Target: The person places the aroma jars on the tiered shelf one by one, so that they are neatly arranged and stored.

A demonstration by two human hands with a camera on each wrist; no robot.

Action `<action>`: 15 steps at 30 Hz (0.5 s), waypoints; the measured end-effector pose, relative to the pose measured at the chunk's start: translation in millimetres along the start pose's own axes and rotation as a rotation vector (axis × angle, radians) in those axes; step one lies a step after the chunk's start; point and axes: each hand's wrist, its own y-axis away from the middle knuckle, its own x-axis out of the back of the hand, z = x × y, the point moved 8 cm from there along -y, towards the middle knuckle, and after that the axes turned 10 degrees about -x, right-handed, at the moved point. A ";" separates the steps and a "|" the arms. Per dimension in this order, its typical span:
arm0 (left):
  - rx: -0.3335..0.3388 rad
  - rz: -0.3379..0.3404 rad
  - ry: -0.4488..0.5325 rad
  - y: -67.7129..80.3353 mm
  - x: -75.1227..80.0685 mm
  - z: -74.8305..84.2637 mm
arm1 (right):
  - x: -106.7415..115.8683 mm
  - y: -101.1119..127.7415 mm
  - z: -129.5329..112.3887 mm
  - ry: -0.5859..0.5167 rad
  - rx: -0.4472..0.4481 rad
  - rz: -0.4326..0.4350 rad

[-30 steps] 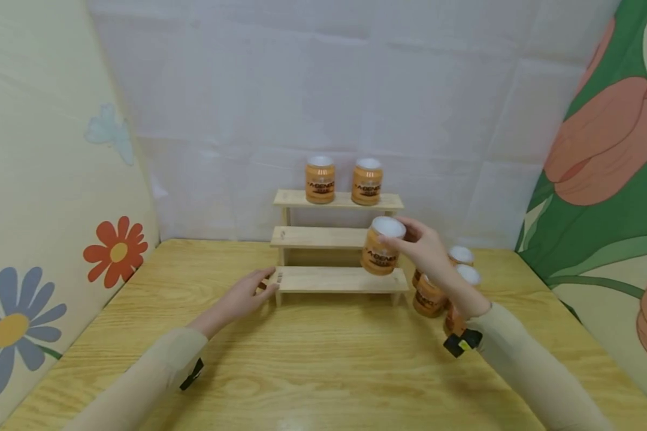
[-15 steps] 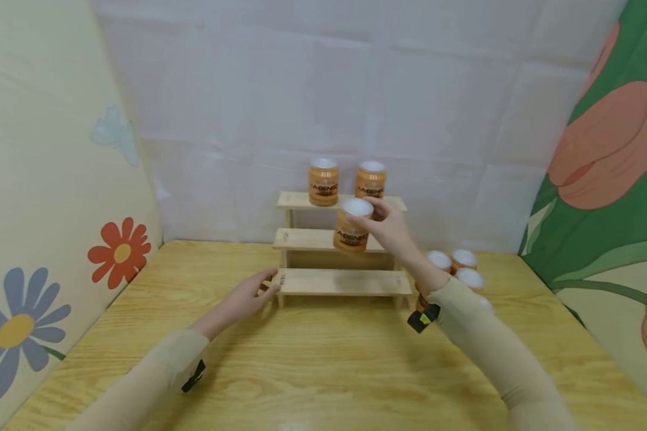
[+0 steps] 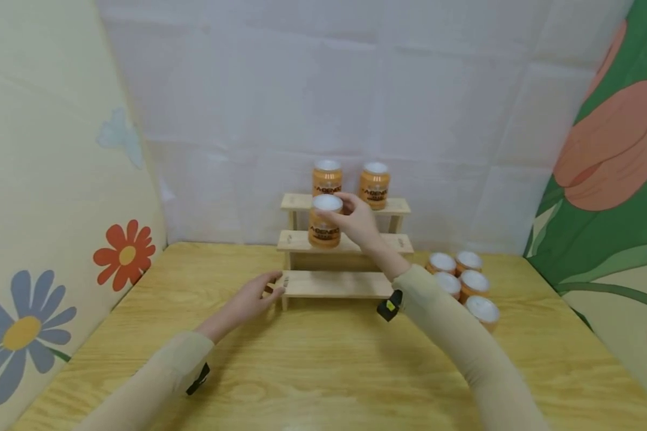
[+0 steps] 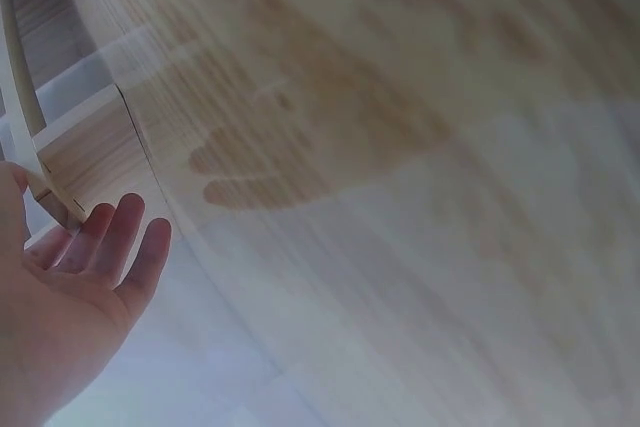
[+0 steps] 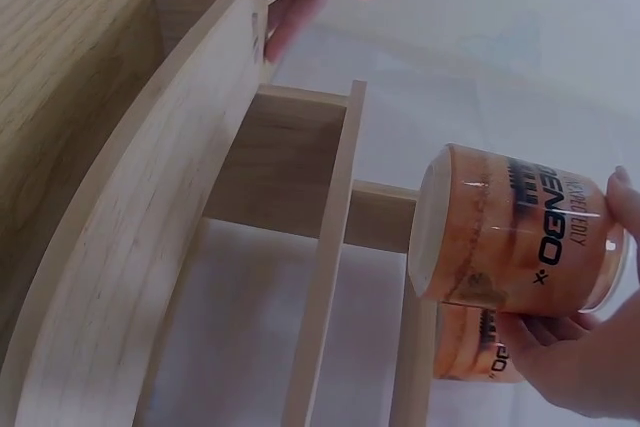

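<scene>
The right hand (image 3: 359, 222) grips an orange jar (image 3: 324, 222) by its lid at frame centre, over the wooden rack's (image 3: 345, 242) middle step; two jars (image 3: 375, 184) stand above. The left hand (image 3: 253, 296), fingers relaxed, touches the rack's lower-left corner; five jars (image 3: 466, 281) cluster right.

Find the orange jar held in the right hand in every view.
Head: the jar is at centre, over the left end of the rack's middle step.
Left wrist: not in it.
Right wrist: right of centre, lying sideways in the picture.
Shared landmark: the wooden rack.
</scene>
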 end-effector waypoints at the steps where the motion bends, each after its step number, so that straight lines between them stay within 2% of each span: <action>1: 0.002 -0.002 0.002 0.2 -0.5 0.3 | -3.7 -2.2 0.9 0.001 0.001 -0.006; 9: 0.006 0.000 0.020 -0.4 -1.4 0.4 | -24.5 -13.9 4.9 0.028 0.038 -0.030; 15: -0.005 0.001 0.014 -0.3 -1.1 0.6 | -31.4 -20.7 15.9 0.056 0.004 -0.053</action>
